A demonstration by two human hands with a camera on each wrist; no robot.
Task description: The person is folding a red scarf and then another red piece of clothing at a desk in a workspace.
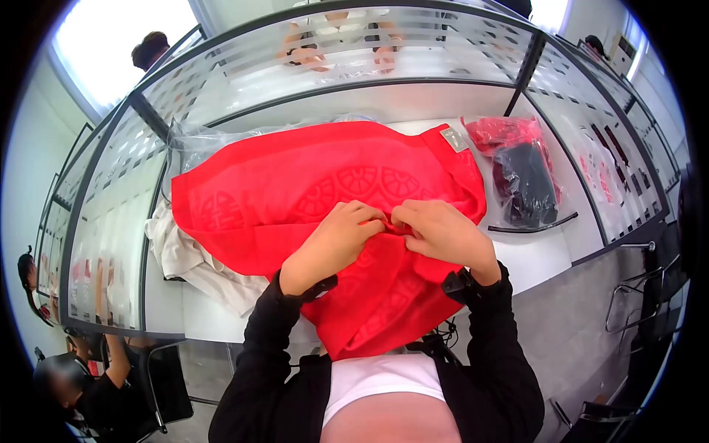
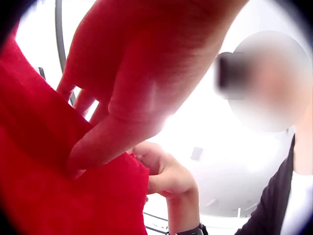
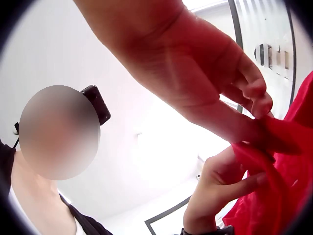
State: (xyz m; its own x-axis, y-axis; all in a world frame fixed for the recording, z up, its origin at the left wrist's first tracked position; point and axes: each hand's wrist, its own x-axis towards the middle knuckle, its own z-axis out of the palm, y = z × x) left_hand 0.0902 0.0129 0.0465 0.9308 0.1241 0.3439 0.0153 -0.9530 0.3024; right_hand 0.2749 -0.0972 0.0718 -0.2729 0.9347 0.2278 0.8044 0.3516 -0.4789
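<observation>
A large red cloth (image 1: 273,173) with a pressed circular pattern lies spread over the white table, its near end hanging past the table's front edge. A small grey label (image 1: 453,139) sits at its far right corner. Over the middle of the cloth, my left hand (image 1: 332,244) pinches a fold between thumb and fingers. Close beside it my right hand (image 1: 450,236) pinches the same gathered fold. In the left wrist view the left thumb (image 2: 98,149) presses flat on the red fabric. The right wrist view has the right fingertips partly hidden in the fold.
Cream fabric (image 1: 203,269) lies under the red cloth at the left. Clear plastic (image 1: 203,144) shows behind it. At the right are a bagged dark item (image 1: 524,184), a bagged red item (image 1: 502,133) and a black strip (image 1: 533,224). Framed glass partitions (image 1: 332,92) enclose the table.
</observation>
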